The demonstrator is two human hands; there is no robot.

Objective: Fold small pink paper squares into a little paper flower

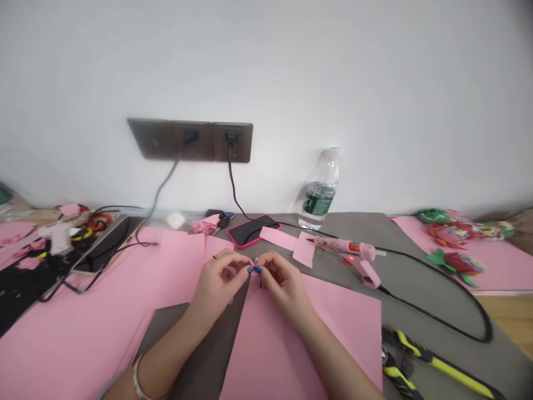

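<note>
My left hand [222,278] and my right hand [281,278] meet at the fingertips above the grey table. Between their pinched thumbs and forefingers is a small piece of pink paper [255,263], mostly covered by the fingers. Below my right hand lies a large sheet of pink paper [308,339]. Just beyond the hands are a phone in a pink case [254,229] and small cut pink paper pieces [278,239]. A pink glue gun [345,248] rests to the right, its tip over one paper piece and a red light lit on it.
A water bottle [320,191] stands by the wall. Yellow-and-black pliers [441,364] lie at the front right, inside the loop of the glue gun's cord [449,266]. Paper flowers [456,264] sit at the far right. Another phone [110,241] and cables lie left, below wall sockets [189,140].
</note>
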